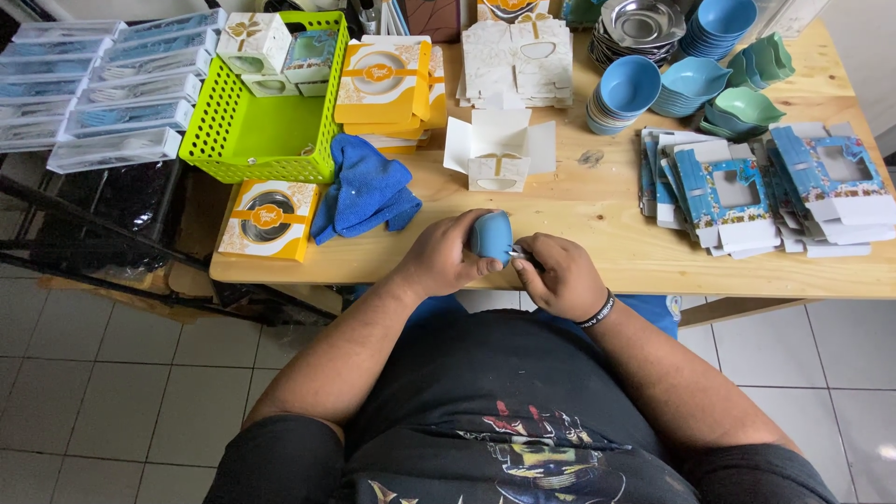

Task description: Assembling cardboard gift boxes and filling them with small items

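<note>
Head view, looking down on my two hands at the near edge of the pale wooden bench [597, 201]. My left hand [443, 257] has its grip clamped round one small blue leaf-shaped bowl [491, 234], held on edge just above the bench edge at 6 o'clock. My right hand [560, 275] touches the bowl's lower right side; its fingers are curled together over a small light-coloured item at the bowl, too small for me to identify. One black wristband [599, 311] sits on the right wrist.

At 12 o'clock from the bowl lies one opened white cardboard carton [499, 149], and beyond it one pile of flat white cartons [516, 56]. At 10 o'clock lies one crumpled blue cloth [366, 191]; at 9 o'clock, one closed orange-and-white windowed box [267, 219]. At 11 o'clock stand one lime-green perforated plastic basket [257, 135], with three small boxes visible in it, and one stack of orange-and-white boxes [383, 84] beside it. At 1 o'clock I count two stacks of round blue bowls [627, 89], one stack of leaf-shaped blue dishes [695, 79], two stacks of green leaf-shaped dishes [751, 107] and one stack of metal dishes [639, 23]. At 3 o'clock lie the overlapping flat blue printed cartons [747, 191]; I cannot count them exactly. Off the bench at far 10 o'clock, clear cutlery packs [98, 89] lie in two columns.
</note>
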